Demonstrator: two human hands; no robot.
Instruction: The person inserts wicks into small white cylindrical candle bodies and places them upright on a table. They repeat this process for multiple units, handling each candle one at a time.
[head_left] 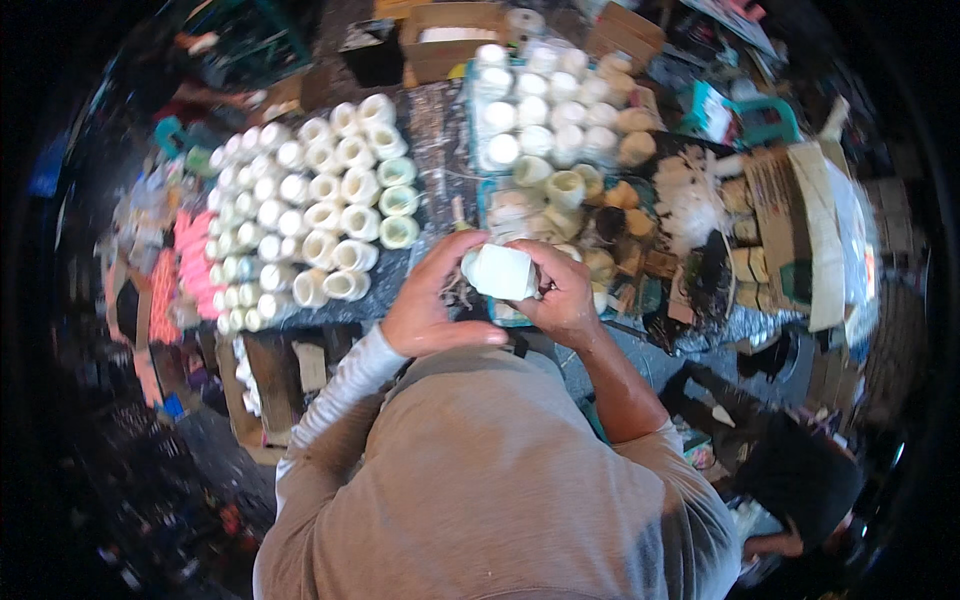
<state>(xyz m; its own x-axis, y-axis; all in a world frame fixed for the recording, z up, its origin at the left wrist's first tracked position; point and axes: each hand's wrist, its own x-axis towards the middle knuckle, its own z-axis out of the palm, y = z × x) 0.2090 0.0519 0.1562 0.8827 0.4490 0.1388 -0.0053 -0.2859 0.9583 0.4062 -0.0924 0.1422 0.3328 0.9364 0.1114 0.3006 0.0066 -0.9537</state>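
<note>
In front of my body, both hands are at a pale white, cup-shaped piece, tilted with a smooth side toward me. My right hand grips its right side, the fingers partly hidden behind it. On the other side my left hand curls its fingers around the left edge. The left thumb sticks out below, apart from the piece. Beyond my hands, to the left, several rows of cream and pale green hollow cups stand on a dark table.
Far right of centre, several white rounded pieces stand in rows. Nearer lie brown cups and stringy pale material. A cardboard box stands at the right, pink pieces at the left. Someone in dark clothing is at lower right.
</note>
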